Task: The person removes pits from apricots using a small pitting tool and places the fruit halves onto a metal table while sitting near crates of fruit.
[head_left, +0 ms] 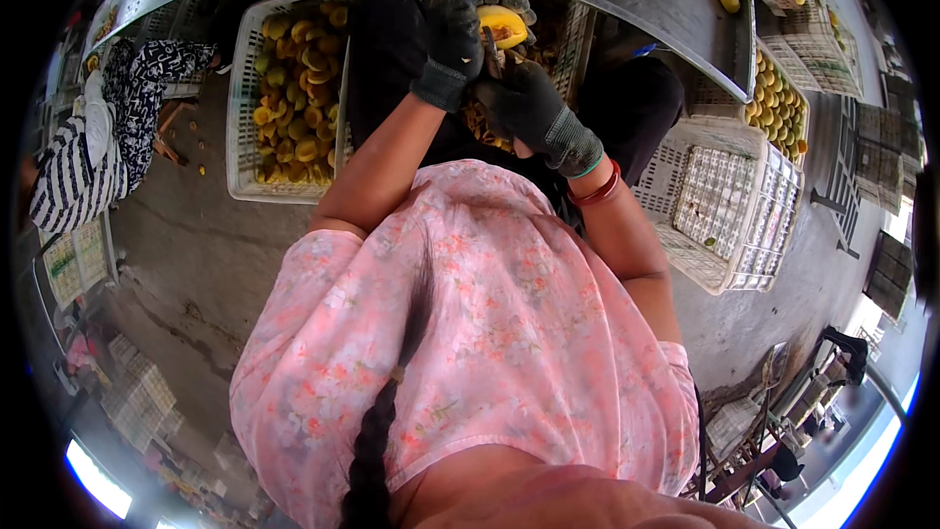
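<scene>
My left hand (452,54), in a dark grey work glove, is closed around a cut yellow fruit, which looks like a mango half (503,25). Its fingers wrap behind the fruit, and a brown patch shows on the cut face. My right hand (534,110), gloved the same way, grips a small knife (492,55). The blade touches or lies very close to the mango's near left edge; the handle is hidden in the glove. Both hands are over my lap, just below the steel table's near edge. Beneath them, a crate (580,49) holds brown scraps.
A steel table (656,10) curves across the front, bearing fruit and brown scraps. At my left stands a white crate (238,108) full of fruit halves. An empty-looking white crate (720,201) lies tipped at my right, near another fruit-filled crate (805,122). A person (88,167) sits far left.
</scene>
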`<state>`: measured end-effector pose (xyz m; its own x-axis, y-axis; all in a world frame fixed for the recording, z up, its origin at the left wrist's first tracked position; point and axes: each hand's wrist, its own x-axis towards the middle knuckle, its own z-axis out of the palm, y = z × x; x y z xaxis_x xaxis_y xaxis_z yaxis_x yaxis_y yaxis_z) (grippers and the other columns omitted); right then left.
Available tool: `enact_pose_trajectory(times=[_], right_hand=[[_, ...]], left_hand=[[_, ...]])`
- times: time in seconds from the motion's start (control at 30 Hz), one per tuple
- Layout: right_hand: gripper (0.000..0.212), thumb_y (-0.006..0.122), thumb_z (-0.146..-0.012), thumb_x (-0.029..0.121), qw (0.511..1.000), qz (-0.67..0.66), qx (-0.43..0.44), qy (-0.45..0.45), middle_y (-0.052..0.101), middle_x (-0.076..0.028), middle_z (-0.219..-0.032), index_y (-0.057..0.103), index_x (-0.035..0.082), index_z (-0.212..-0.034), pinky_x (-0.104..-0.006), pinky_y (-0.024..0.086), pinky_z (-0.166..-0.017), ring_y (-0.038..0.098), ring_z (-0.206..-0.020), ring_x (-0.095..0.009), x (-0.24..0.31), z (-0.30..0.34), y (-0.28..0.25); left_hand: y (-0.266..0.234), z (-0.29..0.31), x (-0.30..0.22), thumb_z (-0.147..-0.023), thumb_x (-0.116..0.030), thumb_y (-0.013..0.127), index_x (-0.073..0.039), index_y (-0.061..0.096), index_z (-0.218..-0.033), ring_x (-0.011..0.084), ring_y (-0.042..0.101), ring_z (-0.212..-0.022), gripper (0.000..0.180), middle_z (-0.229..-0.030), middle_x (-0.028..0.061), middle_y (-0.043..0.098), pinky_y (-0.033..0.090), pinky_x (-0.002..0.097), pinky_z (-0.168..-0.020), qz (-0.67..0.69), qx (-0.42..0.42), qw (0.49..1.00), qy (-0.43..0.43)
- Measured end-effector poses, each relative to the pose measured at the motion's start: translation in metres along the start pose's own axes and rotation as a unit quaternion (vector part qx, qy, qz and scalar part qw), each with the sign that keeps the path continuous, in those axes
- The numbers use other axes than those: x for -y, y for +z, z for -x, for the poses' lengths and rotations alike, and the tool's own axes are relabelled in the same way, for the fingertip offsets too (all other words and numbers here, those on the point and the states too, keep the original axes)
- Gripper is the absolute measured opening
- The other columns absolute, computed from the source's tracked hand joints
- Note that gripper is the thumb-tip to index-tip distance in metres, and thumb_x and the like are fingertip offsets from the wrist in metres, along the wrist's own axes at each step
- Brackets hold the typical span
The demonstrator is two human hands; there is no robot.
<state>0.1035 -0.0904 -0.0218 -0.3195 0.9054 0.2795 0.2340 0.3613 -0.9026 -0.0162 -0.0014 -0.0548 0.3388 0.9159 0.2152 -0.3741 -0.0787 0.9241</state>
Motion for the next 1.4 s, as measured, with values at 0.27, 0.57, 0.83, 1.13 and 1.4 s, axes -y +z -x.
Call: enact_pose_trajectory(times=[0.27,0.57,0.83,1.13,1.4], right_hand=[[0.012,0.057,-0.087,0.015,0.822,-0.447,-0.002,0.353,0.051,0.0,-0.058,0.057,0.003,-0.084,-0.0235,0.034,-0.039,0.044,-0.044,-0.007,0.039,-0.006,-0.001],[0.012,0.057,-0.088,0.016,0.869,-0.357,0.092,0.331,0.05,0.001,-0.059,0.057,0.004,-0.085,-0.0238,0.033,-0.039,0.044,-0.044,-0.008,0.027,-0.004,-0.009],[0.011,0.058,-0.086,0.014,0.98,0.168,-0.016,-0.101,0.055,-0.001,-0.065,0.058,0.004,-0.09,-0.0255,0.039,-0.046,0.051,-0.052,-0.009,0.007,-0.023,0.02],[0.014,0.056,-0.089,0.018,0.898,-0.296,-0.097,0.311,0.05,0.001,-0.056,0.057,0.005,-0.083,-0.0237,0.036,-0.042,0.047,-0.044,-0.01,-0.035,-0.01,0.011],[0.013,0.055,-0.088,0.015,0.897,-0.243,-0.152,0.336,0.052,-0.001,-0.058,0.057,0.003,-0.09,-0.0242,0.037,-0.042,0.049,-0.046,-0.01,-0.051,-0.027,0.0]], left_hand=[[-0.029,-0.01,0.032,-0.091,-0.06,0.021,0.006,0.061,-0.089,0.0236,0.062,-0.074,0.077,-0.085,0.0164,0.063,0.051,0.0332,-0.071,-0.03,0.05,0.996,-0.073],[-0.011,-0.007,-0.018,-0.093,-0.052,0.029,0.005,0.061,-0.091,0.0227,0.063,-0.075,0.065,-0.088,0.0173,0.064,0.051,0.0326,-0.071,-0.163,0.1,0.981,-0.027],[-0.016,0.0,-0.061,-0.089,-0.063,0.027,-0.001,0.06,-0.098,0.0298,0.065,-0.072,0.071,-0.088,0.0193,0.064,0.054,0.0388,-0.067,0.18,-0.142,0.961,-0.153],[-0.286,0.063,-0.064,-0.087,-0.054,0.043,-0.006,0.058,-0.112,0.0337,0.057,-0.099,0.056,-0.108,0.0185,0.06,0.045,0.0408,-0.084,-0.649,-0.36,0.67,-0.017],[-0.243,-0.063,-0.034,-0.082,-0.056,0.05,-0.009,0.059,-0.11,0.0338,0.058,-0.097,0.056,-0.104,0.0149,0.062,0.045,0.0467,-0.082,-0.76,-0.257,0.589,0.097]])
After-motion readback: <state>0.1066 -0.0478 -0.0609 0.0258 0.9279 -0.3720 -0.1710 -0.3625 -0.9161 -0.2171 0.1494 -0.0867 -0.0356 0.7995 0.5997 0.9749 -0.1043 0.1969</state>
